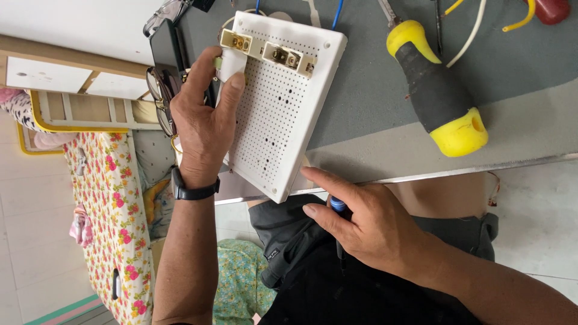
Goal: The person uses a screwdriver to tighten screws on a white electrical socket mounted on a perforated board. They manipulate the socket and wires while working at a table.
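Left hand (205, 123) gripping the tilted white perforated board (280, 105) at its edge, right hand (367, 225) just below it clenched on a blue-tipped tool (338, 205); likely to slip off the desk (385, 114) edge if grip loosens.

My left hand (201, 120) covers the left edge of the white perforated plastic board (283, 108), so how my fingers (232, 90) grip behind it cannot be told. A small white part (227, 65) shows between thumb and forefinger, mostly hidden. My right hand (367, 225) closes over a slim tool with a blue tip (338, 205); its shaft is buried in my palm. The blue wires (337, 13) behind the board run off the top edge. The red object (551, 9) at the top right corner is cut off. The dark-framed spectacles (159, 90) lie partly behind my left hand.
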